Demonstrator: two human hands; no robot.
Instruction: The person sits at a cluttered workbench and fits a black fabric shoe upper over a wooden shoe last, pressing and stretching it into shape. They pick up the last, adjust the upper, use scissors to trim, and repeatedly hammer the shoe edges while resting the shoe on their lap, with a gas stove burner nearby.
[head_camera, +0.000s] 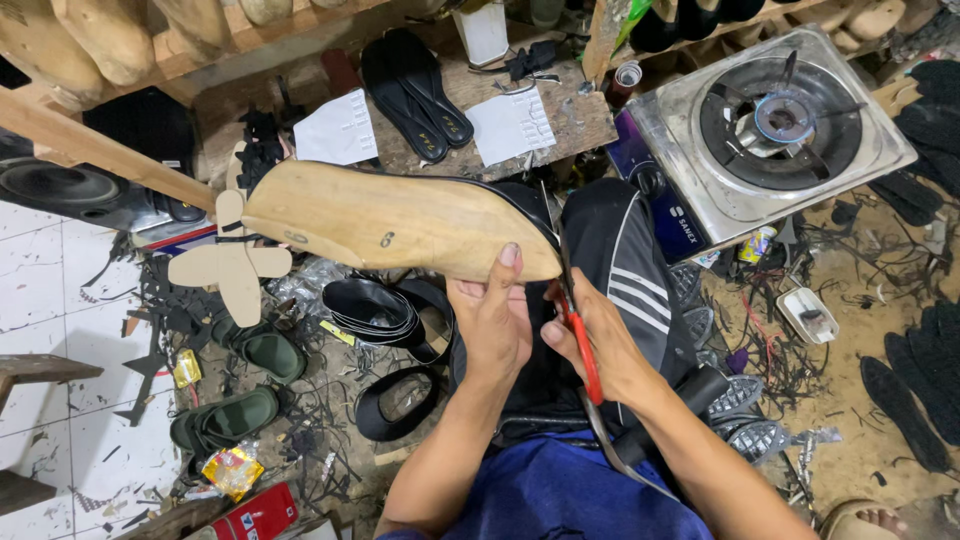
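Left hand (495, 330) grips wooden shoe last (390, 220); right hand (600, 345) holds scissors (583, 350).

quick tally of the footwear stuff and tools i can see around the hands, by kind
wooden shoe last: 1
red-handled scissors: 1
green sandals: 2
black insoles on the bench: 2
gas stove: 1
Total: 7

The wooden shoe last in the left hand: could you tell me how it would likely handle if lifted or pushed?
The wooden shoe last looks solid and rigid, so probably stiff and fairly heavy for its size. Its rounded, tapering shape may rock or tip on a flat surface. The left hand grips one end only, so it may feel front-heavy.
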